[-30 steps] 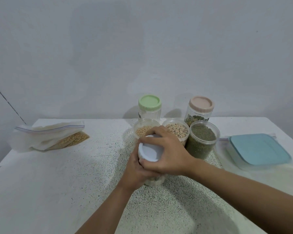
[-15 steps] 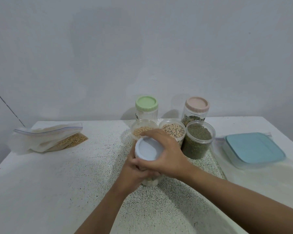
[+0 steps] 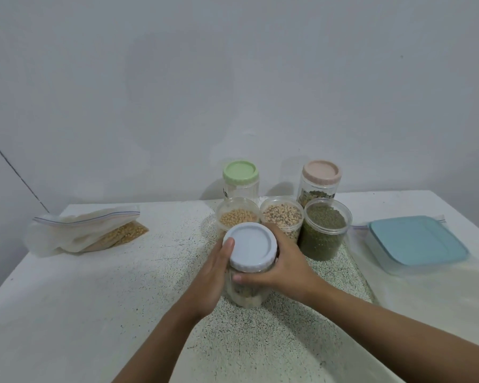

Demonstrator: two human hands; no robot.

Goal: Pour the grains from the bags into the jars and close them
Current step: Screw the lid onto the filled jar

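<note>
A clear jar with a white lid (image 3: 250,246) stands on the table in front of me, pale grains showing through its lower wall. My left hand (image 3: 212,275) grips the jar's left side, thumb up by the lid's rim. My right hand (image 3: 284,268) wraps the jar's right side just under the lid. Behind it stand three open jars: yellow grains (image 3: 237,217), speckled beans (image 3: 282,215) and green grains (image 3: 325,225). A zip bag (image 3: 89,230) with yellow grains lies at the left.
Two lidded jars stand at the back: one with a green lid (image 3: 240,174), one with a pink lid (image 3: 320,172). A box with a blue lid (image 3: 416,243) sits at the right on a clear bag. The speckled table (image 3: 94,299) meets a grey wall.
My right hand has come off the top of the white lid and now holds the jar's side below it. The lid's top is fully uncovered. The left hand keeps its grip.
</note>
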